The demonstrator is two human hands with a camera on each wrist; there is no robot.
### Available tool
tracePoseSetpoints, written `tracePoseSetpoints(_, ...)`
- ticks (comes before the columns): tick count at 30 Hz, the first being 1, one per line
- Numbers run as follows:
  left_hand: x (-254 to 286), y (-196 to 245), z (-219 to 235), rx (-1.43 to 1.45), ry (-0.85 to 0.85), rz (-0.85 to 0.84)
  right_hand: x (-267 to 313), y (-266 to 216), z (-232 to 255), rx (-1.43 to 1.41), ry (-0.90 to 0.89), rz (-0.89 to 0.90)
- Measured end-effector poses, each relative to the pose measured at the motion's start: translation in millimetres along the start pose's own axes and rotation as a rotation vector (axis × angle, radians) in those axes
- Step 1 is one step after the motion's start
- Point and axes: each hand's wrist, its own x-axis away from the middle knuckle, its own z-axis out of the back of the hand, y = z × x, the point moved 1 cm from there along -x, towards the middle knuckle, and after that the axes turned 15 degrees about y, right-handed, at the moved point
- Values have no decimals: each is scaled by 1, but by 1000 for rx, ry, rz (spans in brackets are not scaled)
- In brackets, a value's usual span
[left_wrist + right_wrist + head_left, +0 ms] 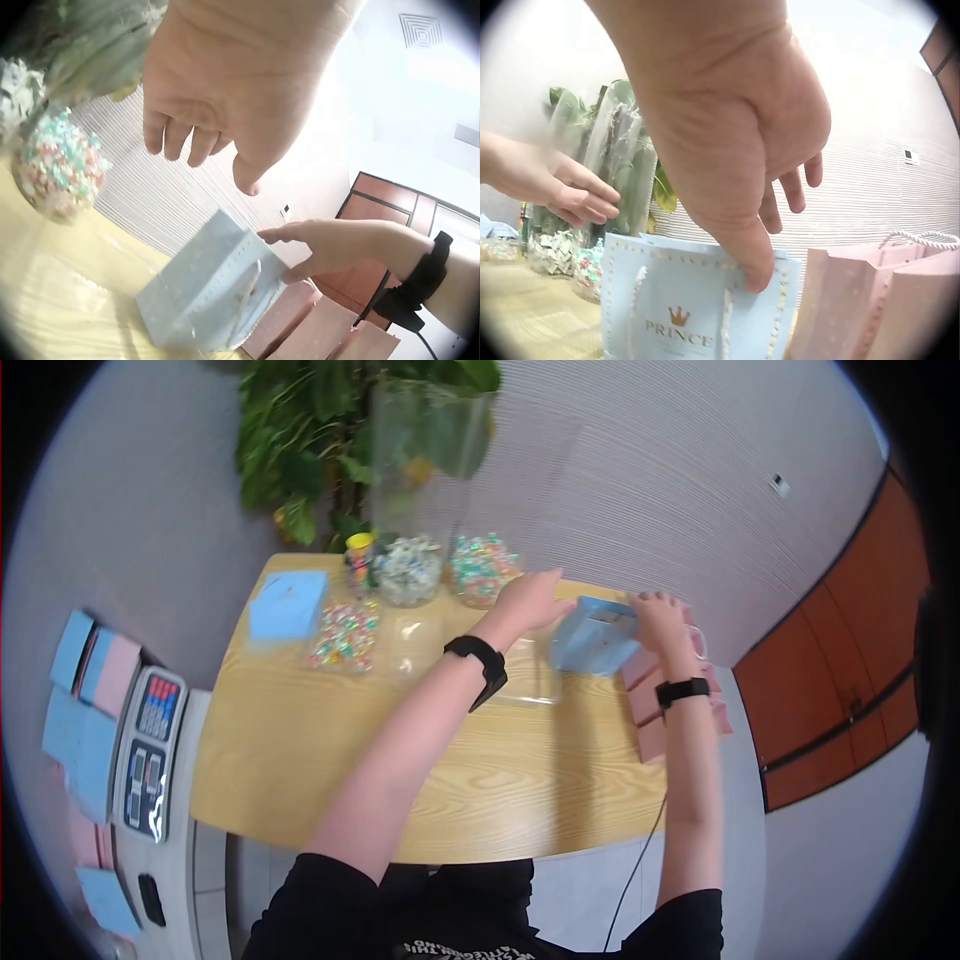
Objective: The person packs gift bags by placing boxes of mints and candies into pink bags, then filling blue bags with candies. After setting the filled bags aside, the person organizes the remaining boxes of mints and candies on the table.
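A light blue paper gift bag [595,638], with white rope handles, a crown and the word PRINCE [679,336] on its front, stands upright on the table [480,760]. My right hand [662,628] is at the bag's top right corner. Its thumb [759,270] lies over the front by the rim, the other fingers behind. To the bag's left, my left hand [525,605] hovers with loosely extended fingers [174,139] and nothing held. Close behind it is a clear container of colourful wrapped candies [482,568].
Pink gift bags [650,705] line the table's right side. Toward the back left are a container of white wrapped pieces [408,570], a yellow-lidded jar [358,550], a tray of colourful pieces [345,638] and a blue item [288,605]. A scale [152,755] stands on the left side surface.
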Motion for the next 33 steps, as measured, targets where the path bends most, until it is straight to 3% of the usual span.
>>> tracePoseSetpoints(3, -2, -33, 44, 71, -89, 27, -15, -15, 10, 37, 139, 133)
tracePoseSetpoints(6, 13, -43, 120, 92, -135, 84, -38, -58, 36, -8, 215, 202)
tracePoseSetpoints(7, 15, -63, 134, 62, -54, 98, -47, -74, 40, -22, 213, 207)
tracePoseSetpoints(9, 25, -95, 171, 14, 43, 200, -62, -112, 52, -141, 436, 310)
tracePoseSetpoints(12, 53, -146, 222, -30, 122, 438, -72, -183, 82, -307, 338, 345)
tracePoseSetpoints(14, 74, -202, 235, -398, 310, 471, -76, -229, 86, -355, 270, 398)
tracePoseSetpoints(16, 99, -215, 255, -472, 366, 635, -79, -271, 83, -403, 189, 442)
tracePoseSetpoints(17, 112, -226, 258, -480, 372, 629, -77, -290, 87, -434, 136, 450)
tracePoseSetpoints(19, 133, -246, 261, -779, 448, 472, -79, -323, 93, -441, -32, 465)
tracePoseSetpoints(20, 139, -253, 261, -788, 462, 461, -79, -336, 95, -445, -13, 461)
tracePoseSetpoints(22, 146, -263, 257, -837, 265, 359, -74, -357, 92, -468, -84, 509)
tracePoseSetpoints(26, 147, -263, 256, -813, 150, 284, -66, -374, 76, -583, 2, 557)
tracePoseSetpoints(28, 147, -258, 257, -769, 9, 425, -62, -376, 72, -665, -63, 524)
tracePoseSetpoints(32, 158, -258, 267, -803, 50, 387, -59, -370, 66, -730, -26, 503)
tracePoseSetpoints(33, 162, -262, 272, -727, 127, 378, -58, -367, 66, -763, -8, 502)
